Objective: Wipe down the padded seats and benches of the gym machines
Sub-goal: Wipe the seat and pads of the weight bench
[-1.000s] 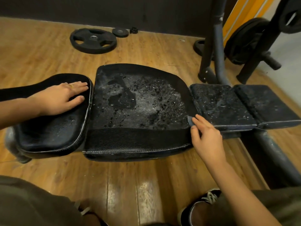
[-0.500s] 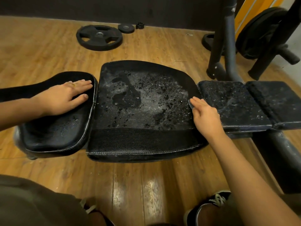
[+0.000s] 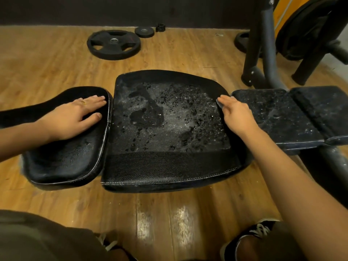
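I saw the right hand point(image 3: 238, 117) had slid up the wet black leather seat pad point(image 3: 165, 129), fingers straight over a mostly hidden grey cloth point(image 3: 218, 104); left hand point(image 3: 75, 117) flat.

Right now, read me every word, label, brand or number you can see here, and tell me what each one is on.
No text in this view can be read.
Large weight plate: faint reddish mark near its right side, too blurred to read.
Small weight plate: too small to show any lettering.
Bench pads: wet spots and stitching only, no label.
Shoe: no brand visible.
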Available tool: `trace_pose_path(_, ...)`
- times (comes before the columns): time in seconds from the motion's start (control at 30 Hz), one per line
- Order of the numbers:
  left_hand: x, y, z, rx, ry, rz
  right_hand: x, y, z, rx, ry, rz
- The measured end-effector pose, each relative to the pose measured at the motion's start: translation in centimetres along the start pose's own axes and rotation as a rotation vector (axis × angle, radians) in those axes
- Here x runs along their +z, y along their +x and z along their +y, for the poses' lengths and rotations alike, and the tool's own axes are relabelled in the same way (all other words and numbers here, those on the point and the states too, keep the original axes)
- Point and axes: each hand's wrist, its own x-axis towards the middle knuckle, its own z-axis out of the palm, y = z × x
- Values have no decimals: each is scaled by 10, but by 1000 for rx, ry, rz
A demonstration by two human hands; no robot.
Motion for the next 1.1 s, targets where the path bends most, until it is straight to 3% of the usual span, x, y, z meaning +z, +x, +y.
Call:
trace_pose_path(0.17, -2, 0, 1, 9, 16, -26, 7, -46, 10, 53, 86, 66)
trace_pose_path(0.47, -3, -1, 5, 12, 41, -39, 6, 6, 0, 31, 67, -19)
trace_pose_path(0.83, -3, 3, -2, 29, 38, -56, -9, -135, -10, 72, 129, -49)
trace_pose_path(1.1, -2, 4, 1, 17, 44, -54, -9, -108, -21, 74, 53, -61)
